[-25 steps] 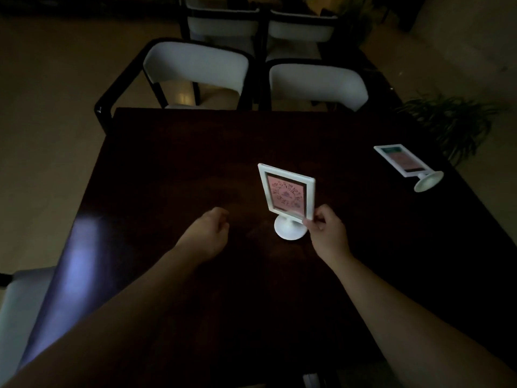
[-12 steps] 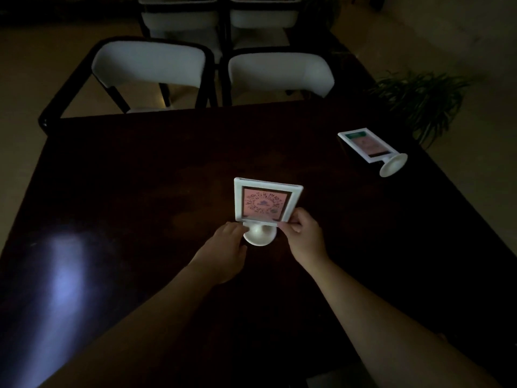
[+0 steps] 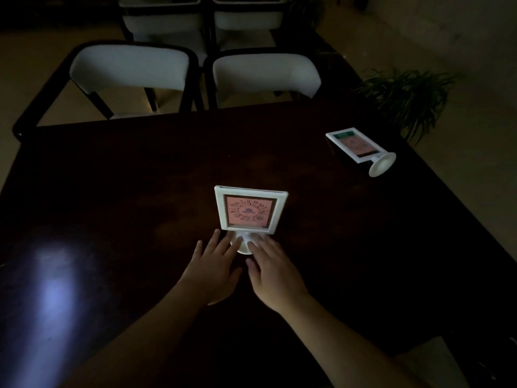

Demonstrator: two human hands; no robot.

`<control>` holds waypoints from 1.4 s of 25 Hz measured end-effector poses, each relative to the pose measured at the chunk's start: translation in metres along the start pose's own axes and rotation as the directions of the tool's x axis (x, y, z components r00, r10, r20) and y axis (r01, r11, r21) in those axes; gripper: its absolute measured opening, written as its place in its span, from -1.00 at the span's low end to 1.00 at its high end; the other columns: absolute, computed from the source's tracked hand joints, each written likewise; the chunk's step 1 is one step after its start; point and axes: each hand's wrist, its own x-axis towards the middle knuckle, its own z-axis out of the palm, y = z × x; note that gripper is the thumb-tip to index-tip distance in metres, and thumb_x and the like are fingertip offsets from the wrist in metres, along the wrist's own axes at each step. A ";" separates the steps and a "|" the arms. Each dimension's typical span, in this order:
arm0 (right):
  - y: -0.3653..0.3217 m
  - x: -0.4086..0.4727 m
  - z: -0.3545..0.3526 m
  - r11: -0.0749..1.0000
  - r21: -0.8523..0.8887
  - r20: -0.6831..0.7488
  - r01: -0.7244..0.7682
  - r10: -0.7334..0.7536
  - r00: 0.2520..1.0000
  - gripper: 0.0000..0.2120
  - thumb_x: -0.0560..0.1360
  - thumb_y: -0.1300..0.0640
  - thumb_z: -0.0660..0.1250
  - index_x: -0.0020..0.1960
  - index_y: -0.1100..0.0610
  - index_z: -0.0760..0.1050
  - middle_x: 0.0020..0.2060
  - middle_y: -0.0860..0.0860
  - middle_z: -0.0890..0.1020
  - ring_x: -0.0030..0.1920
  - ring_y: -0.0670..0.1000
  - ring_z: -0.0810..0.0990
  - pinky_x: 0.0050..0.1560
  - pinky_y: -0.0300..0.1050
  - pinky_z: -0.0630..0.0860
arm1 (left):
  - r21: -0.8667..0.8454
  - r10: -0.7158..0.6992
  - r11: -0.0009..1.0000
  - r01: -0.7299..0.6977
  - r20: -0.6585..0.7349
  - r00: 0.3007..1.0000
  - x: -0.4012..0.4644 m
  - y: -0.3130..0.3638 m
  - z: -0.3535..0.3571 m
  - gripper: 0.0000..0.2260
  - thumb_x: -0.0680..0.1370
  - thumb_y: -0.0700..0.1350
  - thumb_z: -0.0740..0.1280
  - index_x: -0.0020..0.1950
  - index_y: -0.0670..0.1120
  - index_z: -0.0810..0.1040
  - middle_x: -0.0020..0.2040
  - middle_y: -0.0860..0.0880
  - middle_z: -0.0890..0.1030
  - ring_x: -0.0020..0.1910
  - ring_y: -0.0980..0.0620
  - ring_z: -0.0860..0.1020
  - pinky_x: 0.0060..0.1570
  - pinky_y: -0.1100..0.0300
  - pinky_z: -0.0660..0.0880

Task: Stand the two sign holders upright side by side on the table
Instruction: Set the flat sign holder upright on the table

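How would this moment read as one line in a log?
upright sign holder | left hand, right hand: open by its base | second sign holder: lying flat | table

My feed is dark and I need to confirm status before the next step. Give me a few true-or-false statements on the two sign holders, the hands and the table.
1. The near sign holder stands upright on the table. True.
2. The far sign holder is also upright. False: it lies on its side near the table's right edge, with its round base pointing right.
3. Both hands are open, with fingers spread at the near holder's base. True: left hand, right hand.
4. The two holders stand side by side. False: they are far apart.
5. The right hand grips the frame's top edge. False: it is low, at the base.
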 end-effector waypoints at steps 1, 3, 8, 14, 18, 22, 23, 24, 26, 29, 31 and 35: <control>-0.001 0.002 0.003 0.999 -0.034 0.013 0.016 -0.015 1.000 -0.49 0.63 -0.15 -0.04 0.51 0.02 0.23 0.56 -0.04 0.22 0.57 0.00 0.05 0.51 0.00 0.04 | 0.003 0.005 1.000 -0.005 -0.006 1.000 0.001 0.000 0.003 -0.35 0.60 0.21 0.04 0.62 0.08 -0.14 0.64 0.01 -0.15 0.58 -0.08 -0.26 0.48 -0.18 -0.16; 0.002 0.004 0.007 0.997 -0.080 0.038 0.013 -0.010 0.999 -0.44 0.63 -0.16 -0.11 0.54 0.06 0.17 0.58 0.01 0.15 0.58 0.01 -0.02 0.52 0.01 -0.08 | 0.010 0.014 1.000 -0.014 -0.013 1.000 0.005 0.002 0.007 -0.36 0.60 0.23 -0.01 0.62 0.08 -0.15 0.64 0.00 -0.17 0.57 -0.07 -0.27 0.47 -0.15 -0.18; 0.026 -0.003 0.006 0.992 -0.128 0.024 -0.021 0.024 0.999 -0.39 0.63 -0.20 -0.18 0.56 0.09 0.11 0.59 0.04 0.09 0.57 -0.02 -0.09 0.50 -0.03 -0.18 | 0.038 0.049 0.998 -0.048 -0.022 0.999 0.020 0.021 0.012 -0.35 0.58 0.26 -0.07 0.62 0.09 -0.16 0.63 -0.01 -0.18 0.57 -0.06 -0.27 0.45 -0.11 -0.21; 0.073 -0.013 -0.017 0.989 -0.127 -0.018 -0.078 0.076 0.997 -0.39 0.63 -0.20 -0.17 0.55 0.11 0.15 0.58 0.06 0.15 0.58 0.01 -0.01 0.53 0.00 -0.09 | 0.008 0.110 0.994 -0.110 -0.024 0.994 0.049 0.070 0.015 -0.36 0.59 0.25 -0.05 0.62 0.08 -0.15 0.63 0.00 -0.18 0.57 -0.04 -0.27 0.47 -0.12 -0.22; 0.107 -0.013 -0.032 0.985 -0.109 -0.037 -0.136 0.133 0.990 -0.40 0.63 -0.20 -0.14 0.55 0.08 0.18 0.58 0.05 0.15 0.58 -0.02 0.01 0.52 -0.06 -0.12 | 0.020 0.154 0.988 -0.154 -0.008 0.988 0.069 0.098 0.014 -0.35 0.58 0.22 -0.02 0.62 0.07 -0.14 0.63 0.01 -0.19 0.57 -0.04 -0.28 0.47 -0.13 -0.24; 0.138 -0.006 -0.045 0.979 -0.112 -0.067 -0.170 0.163 0.984 -0.45 0.65 -0.17 -0.06 0.54 0.07 0.20 0.57 0.05 0.17 0.57 0.00 0.06 0.50 -0.10 -0.14 | 0.055 0.189 0.980 -0.189 0.003 0.982 0.093 0.119 0.012 -0.34 0.58 0.21 0.00 0.62 0.07 -0.15 0.63 0.00 -0.19 0.57 -0.06 -0.27 0.48 -0.14 -0.23; 0.145 -0.004 -0.048 0.978 -0.114 -0.075 -0.173 0.165 0.983 -0.46 0.65 -0.16 -0.05 0.54 0.08 0.21 0.57 0.06 0.19 0.57 0.01 0.08 0.50 -0.10 -0.14 | 0.062 0.194 0.979 -0.194 0.004 0.981 0.099 0.125 0.011 -0.34 0.58 0.20 0.00 0.62 0.08 -0.15 0.63 -0.01 -0.20 0.57 -0.07 -0.27 0.48 -0.15 -0.22; 0.151 -0.002 -0.051 0.978 -0.117 -0.083 -0.175 0.166 0.983 -0.46 0.65 -0.15 -0.03 0.53 0.09 0.22 0.57 0.07 0.20 0.57 0.02 0.10 0.50 -0.10 -0.12 | 0.067 0.198 0.978 -0.198 0.005 0.980 0.105 0.130 0.011 -0.34 0.58 0.20 0.00 0.62 0.08 -0.15 0.63 -0.01 -0.20 0.57 -0.07 -0.27 0.48 -0.15 -0.21; 0.163 0.004 -0.056 0.975 -0.125 -0.096 -0.182 0.170 0.981 -0.47 0.65 -0.13 0.00 0.53 0.10 0.24 0.56 0.08 0.22 0.56 0.04 0.13 0.50 -0.09 -0.10 | 0.073 0.198 0.978 -0.198 0.008 0.980 0.118 0.140 0.011 -0.34 0.58 0.20 0.01 0.62 0.08 -0.16 0.63 -0.01 -0.20 0.58 -0.08 -0.27 0.49 -0.16 -0.20; 0.177 0.011 -0.063 0.973 -0.136 -0.114 -0.186 0.171 0.979 -0.49 0.66 -0.11 0.03 0.52 0.11 0.25 0.56 0.08 0.24 0.56 0.05 0.15 0.49 -0.09 -0.07 | 0.075 0.192 0.978 -0.192 0.006 0.981 0.134 0.150 0.010 -0.34 0.58 0.21 0.02 0.62 0.09 -0.16 0.63 -0.02 -0.20 0.58 -0.08 -0.27 0.49 -0.17 -0.19; 0.186 0.016 -0.067 0.973 -0.128 -0.118 -0.192 0.177 0.977 -0.49 0.66 -0.10 0.04 0.53 0.11 0.24 0.56 0.08 0.22 0.56 0.06 0.14 0.48 -0.09 -0.07 | 0.085 0.190 0.978 -0.189 0.004 0.982 0.144 0.155 0.010 -0.33 0.58 0.21 0.01 0.62 0.09 -0.18 0.63 -0.02 -0.22 0.57 -0.09 -0.28 0.49 -0.19 -0.19; 0.198 0.027 -0.070 0.977 -0.113 -0.107 -0.183 0.172 0.979 -0.49 0.66 -0.08 0.04 0.54 0.13 0.20 0.57 0.09 0.18 0.57 0.05 0.10 0.50 -0.09 -0.07 | 0.107 0.181 0.978 -0.179 -0.010 0.983 0.161 0.161 0.010 -0.34 0.57 0.23 -0.03 0.61 0.09 -0.20 0.63 -0.03 -0.23 0.57 -0.10 -0.28 0.50 -0.20 -0.17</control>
